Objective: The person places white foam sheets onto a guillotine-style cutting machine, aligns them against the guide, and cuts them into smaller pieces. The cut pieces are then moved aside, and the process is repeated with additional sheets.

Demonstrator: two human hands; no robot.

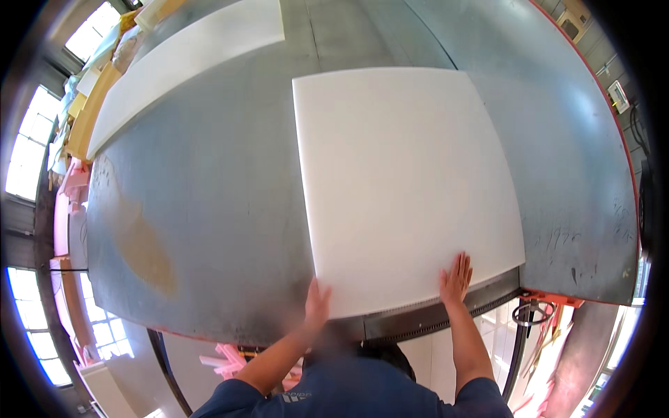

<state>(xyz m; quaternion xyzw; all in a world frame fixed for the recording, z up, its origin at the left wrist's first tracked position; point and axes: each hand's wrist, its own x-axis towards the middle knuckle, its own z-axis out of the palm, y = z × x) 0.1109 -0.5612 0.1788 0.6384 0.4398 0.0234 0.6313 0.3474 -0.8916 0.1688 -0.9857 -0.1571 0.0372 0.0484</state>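
1. Sheet (404, 188): white, thick and roughly square, it lies flat on the grey table (209, 188), right of the middle. Its near edge runs along the dark rail (418, 326) at the table's near side, with its near right corner close to the rail's right end.
2. Left hand (318, 303): at the sheet's near left corner, against its left edge. The hand is blurred; the fingers point away from the body, but I cannot tell whether they are spread or pressed together, nor whether they grip the edge.
3. Right hand (456, 279): laid on the sheet near its near edge, toward the right, palm down. The fingers are straight and nearly together, the thumb apart, pinching nothing.
4. Strip (188, 59): long and white, on the far left part of the table, well apart from the sheet.
5. Stain (148, 244): brownish, on the table's left part.
6. Handwheel (533, 312): just below the table, beyond the rail's right end.
7. Yellow blocks (94, 111): piled past the table's left edge, beside the strip.
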